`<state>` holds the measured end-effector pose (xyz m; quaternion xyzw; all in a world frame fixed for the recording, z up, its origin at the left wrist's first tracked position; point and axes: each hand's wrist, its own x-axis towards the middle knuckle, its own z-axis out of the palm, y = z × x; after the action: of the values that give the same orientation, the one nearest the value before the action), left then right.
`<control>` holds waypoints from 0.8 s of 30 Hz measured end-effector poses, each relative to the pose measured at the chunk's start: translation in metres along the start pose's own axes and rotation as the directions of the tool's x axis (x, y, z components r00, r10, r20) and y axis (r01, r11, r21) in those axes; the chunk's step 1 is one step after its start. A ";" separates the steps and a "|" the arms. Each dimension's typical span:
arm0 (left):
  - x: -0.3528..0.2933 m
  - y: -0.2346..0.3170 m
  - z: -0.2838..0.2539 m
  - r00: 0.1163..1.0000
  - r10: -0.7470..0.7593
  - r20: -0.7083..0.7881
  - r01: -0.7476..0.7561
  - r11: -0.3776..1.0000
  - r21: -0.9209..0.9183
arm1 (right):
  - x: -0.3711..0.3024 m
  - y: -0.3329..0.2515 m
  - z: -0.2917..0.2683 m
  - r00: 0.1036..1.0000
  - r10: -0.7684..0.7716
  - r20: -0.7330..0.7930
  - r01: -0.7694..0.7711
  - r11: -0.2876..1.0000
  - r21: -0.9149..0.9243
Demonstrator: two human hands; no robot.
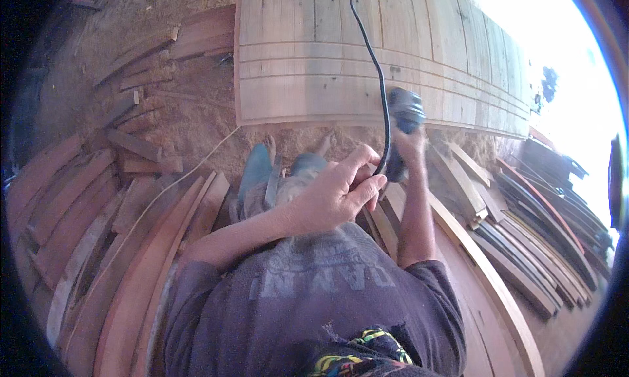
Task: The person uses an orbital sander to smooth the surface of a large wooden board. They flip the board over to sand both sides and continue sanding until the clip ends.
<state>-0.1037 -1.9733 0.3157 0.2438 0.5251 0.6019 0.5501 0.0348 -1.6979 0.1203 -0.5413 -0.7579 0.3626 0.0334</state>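
My right hand (409, 146) is wrapped round a blue-grey corded power tool (405, 107), blurred by motion and shaped like a hand sander or grinder. Its head rests on or just above the near edge of a pale wooden panel (282, 85) cut with long grooves; contact cannot be made out. Pinched between thumb and fingers of my left hand (344, 188) is the black power cord (372, 53), held in front of my body. From there the cord runs up over the panel and out at the top. My right forearm is slightly smeared.
Long boards (147, 246) lie stacked at the left, and more narrow planks (524, 239) are piled at the right. A thin pale cord (190, 164) crosses the left boards to the panel's corner. Sawdust-covered ground (196, 125) shows between. My feet (270, 143) stand near the panel's edge.
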 end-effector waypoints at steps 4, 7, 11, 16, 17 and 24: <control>-0.015 -0.006 -0.012 0.997 0.047 -0.062 -0.049 0.998 -0.035 | -0.078 -0.127 0.109 0.872 -0.322 0.370 0.331 0.943 0.040; -0.030 -0.001 -0.031 0.993 0.020 -0.113 -0.026 0.998 -0.057 | -0.113 -0.193 0.139 0.816 -0.267 0.513 0.392 0.907 -0.153; -0.045 0.013 -0.059 0.980 -0.060 -0.189 0.013 0.970 -0.243 | -0.088 -0.171 0.119 0.880 -0.210 0.426 0.313 0.931 -0.187; -0.037 0.012 -0.089 0.943 0.015 -0.333 -0.147 0.916 -0.374 | -0.061 -0.117 0.053 0.942 -0.135 0.307 0.226 0.931 -0.286; -0.032 0.010 -0.094 0.937 0.023 -0.348 -0.173 0.897 -0.406 | -0.053 -0.102 0.043 0.958 -0.116 0.261 0.191 0.939 -0.286; 0.016 0.009 -0.100 0.910 -0.013 -0.415 -0.266 0.749 -0.607 | 0.011 -0.043 -0.038 0.986 0.014 0.165 0.027 0.970 -0.240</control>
<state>-0.1984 -1.9938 0.2861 -0.0532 0.3639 0.8194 0.4398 0.0129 -1.6751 0.1692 -0.5069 -0.7982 0.3115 -0.0944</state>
